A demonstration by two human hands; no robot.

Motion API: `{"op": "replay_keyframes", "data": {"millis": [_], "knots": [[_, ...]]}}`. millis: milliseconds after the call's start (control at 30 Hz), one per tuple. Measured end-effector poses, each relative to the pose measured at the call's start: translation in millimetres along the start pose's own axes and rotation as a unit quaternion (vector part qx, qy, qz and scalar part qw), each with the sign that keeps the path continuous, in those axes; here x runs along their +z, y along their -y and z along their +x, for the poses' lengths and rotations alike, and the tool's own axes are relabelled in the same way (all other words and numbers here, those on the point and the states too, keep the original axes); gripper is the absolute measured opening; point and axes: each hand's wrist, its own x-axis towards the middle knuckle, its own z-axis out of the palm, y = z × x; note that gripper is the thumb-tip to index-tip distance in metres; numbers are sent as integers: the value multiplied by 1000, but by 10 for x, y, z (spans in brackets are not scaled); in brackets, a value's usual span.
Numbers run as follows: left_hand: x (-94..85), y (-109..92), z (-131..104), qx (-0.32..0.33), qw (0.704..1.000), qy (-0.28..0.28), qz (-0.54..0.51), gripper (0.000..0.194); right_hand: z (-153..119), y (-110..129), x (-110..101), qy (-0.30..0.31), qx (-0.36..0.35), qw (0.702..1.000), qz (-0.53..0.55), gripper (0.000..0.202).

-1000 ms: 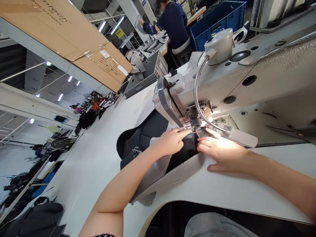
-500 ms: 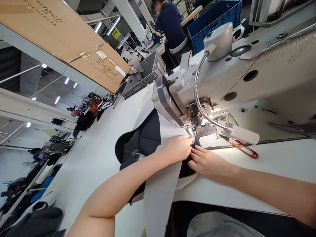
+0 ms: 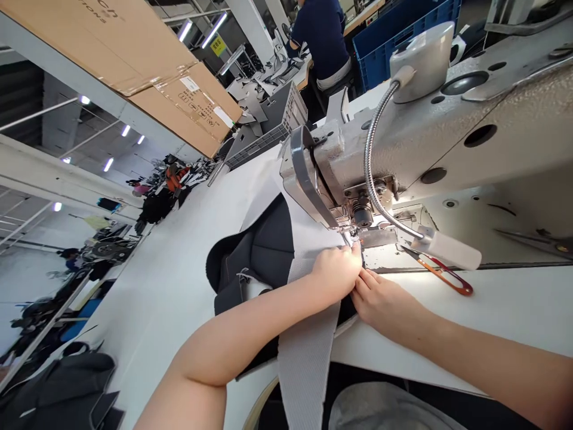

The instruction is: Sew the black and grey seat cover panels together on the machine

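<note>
My left hand (image 3: 338,272) is closed on the edge of a black and light grey fabric piece (image 3: 271,245), just in front of the needle area of a sewing machine (image 3: 344,170). My right hand (image 3: 387,301) lies against it, its fingertips bunched together on the black edge of the same piece. A long grey fabric strip (image 3: 307,364) runs under my left forearm and hangs past the table's front edge. The fabric under my fingers is mostly hidden.
Orange-red thread snips (image 3: 447,278) lie right of the needle, under the lamp (image 3: 452,248). Scissors (image 3: 532,242) rest on the machine bed. A grey crate (image 3: 280,122) stands at the table's far end. Dark fabric pieces (image 3: 71,388) lie lower left. A person (image 3: 320,39) sits beyond.
My left hand has shifted slightly right and closer to the machine's needle area. My right fingers have drawn closer together. The view has moved a little.
</note>
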Motion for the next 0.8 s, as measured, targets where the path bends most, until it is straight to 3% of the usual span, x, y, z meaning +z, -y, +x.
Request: {"op": "replay_keyframes", "data": {"millis": [133, 367, 600, 800], "knots": [[38, 9, 12, -24, 999, 0, -41, 53, -25, -6, 13, 3, -20, 1000, -1, 38], [91, 28, 57, -22, 998, -45, -22, 43, -41, -79, 96, 8, -23, 1000, 11, 41], [77, 4, 136, -38, 997, -64, -6, 31, -37, -246, 255, -58, 6, 998, 32, 36], [-87, 141, -134, -32, 996, -85, 17, 33, -38, -293, 149, -30, -15, 985, 171, 35]]}}
